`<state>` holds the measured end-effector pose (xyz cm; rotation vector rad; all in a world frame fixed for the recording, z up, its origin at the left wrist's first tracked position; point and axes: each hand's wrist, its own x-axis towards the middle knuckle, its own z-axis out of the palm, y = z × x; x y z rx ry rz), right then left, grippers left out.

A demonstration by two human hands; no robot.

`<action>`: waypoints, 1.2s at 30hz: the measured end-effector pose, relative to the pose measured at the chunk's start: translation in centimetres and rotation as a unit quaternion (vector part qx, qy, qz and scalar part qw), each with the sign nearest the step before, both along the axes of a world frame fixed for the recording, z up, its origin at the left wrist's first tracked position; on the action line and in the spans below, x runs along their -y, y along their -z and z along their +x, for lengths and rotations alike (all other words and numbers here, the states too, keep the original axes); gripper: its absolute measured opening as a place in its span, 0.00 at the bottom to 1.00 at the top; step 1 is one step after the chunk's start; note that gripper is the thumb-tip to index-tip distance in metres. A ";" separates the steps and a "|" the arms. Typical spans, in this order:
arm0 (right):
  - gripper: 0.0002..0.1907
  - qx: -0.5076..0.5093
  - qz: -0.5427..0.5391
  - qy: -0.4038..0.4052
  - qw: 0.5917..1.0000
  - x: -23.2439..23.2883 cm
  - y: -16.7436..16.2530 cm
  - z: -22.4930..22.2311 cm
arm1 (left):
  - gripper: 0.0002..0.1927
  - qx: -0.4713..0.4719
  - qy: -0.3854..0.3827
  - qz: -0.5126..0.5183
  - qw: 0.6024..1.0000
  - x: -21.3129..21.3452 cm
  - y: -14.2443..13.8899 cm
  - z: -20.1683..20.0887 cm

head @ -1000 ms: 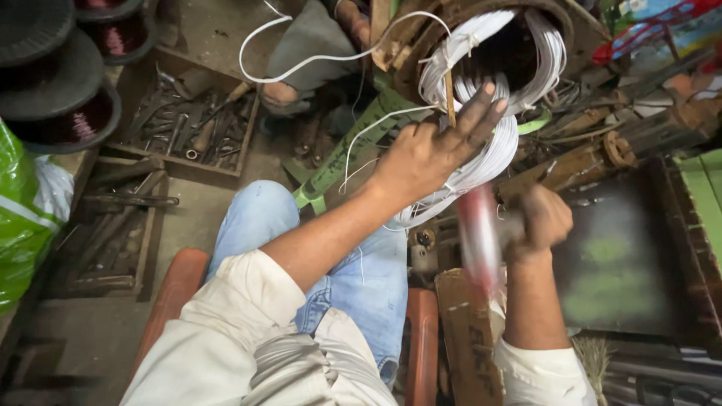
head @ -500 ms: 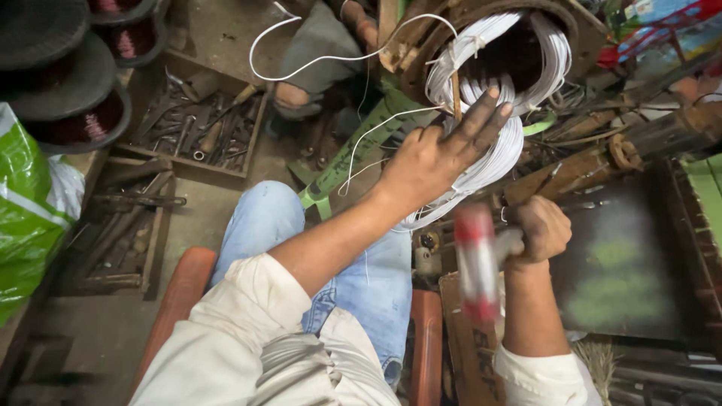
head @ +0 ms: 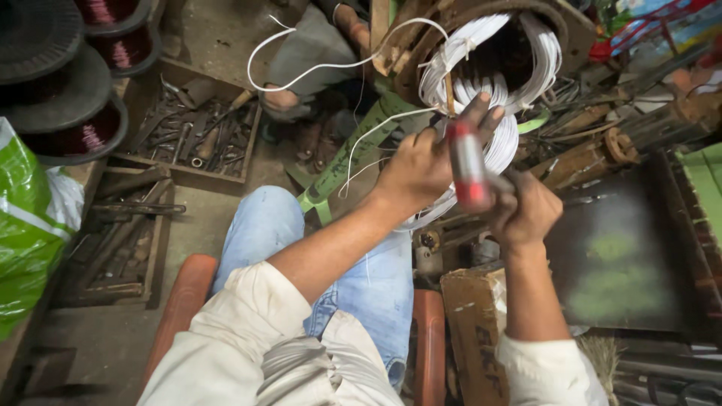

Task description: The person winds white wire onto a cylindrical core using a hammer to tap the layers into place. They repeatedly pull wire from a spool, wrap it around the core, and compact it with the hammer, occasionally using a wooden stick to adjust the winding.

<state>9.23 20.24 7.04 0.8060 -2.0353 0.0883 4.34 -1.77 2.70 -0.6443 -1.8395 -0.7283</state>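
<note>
Head view: the left hand [head: 417,169] is pressed against the white wire coil [head: 492,90], its fingers spread over the strands at the lower side of the winding; nothing is clenched in it. The coil is seated in a round, rusty motor housing [head: 560,22] at the top of the picture. A thin wooden stick [head: 449,92] is set upright between the strands, just above the left fingertips. The right hand [head: 526,214] is clenched around a hammer handle; the red and white hammer [head: 468,165], blurred, is raised just beside the left hand, in front of the coil. A loose white wire end [head: 316,68] arcs away from the coil to the left. On the floor, a wooden tray of tools [head: 192,139] lies near the left knee, copper wire spools [head: 83,113] stand at the upper left, and a green bag [head: 26,225] sits at the left edge.
</note>
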 end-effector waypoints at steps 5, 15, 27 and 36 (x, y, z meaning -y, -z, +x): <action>0.13 -0.022 0.009 -0.055 0.998 -0.8 0.0 -0.2 | 0.31 0.006 -0.074 -0.032 0.997 -0.6 0.3 0.2; 0.11 0.021 0.010 -0.010 1.000 -0.3 -0.5 -1.4 | 0.34 -0.002 -0.101 -0.050 0.994 -0.9 1.1 -0.5; 0.09 -0.009 -0.003 -0.021 1.000 0.7 -2.1 -1.6 | 0.38 -0.008 -0.061 -0.032 0.998 -1.0 1.1 -0.5; 0.14 -0.017 -0.007 0.021 1.000 1.8 -2.5 -1.0 | 0.38 -0.040 -0.058 -0.013 0.997 -0.9 1.5 -0.9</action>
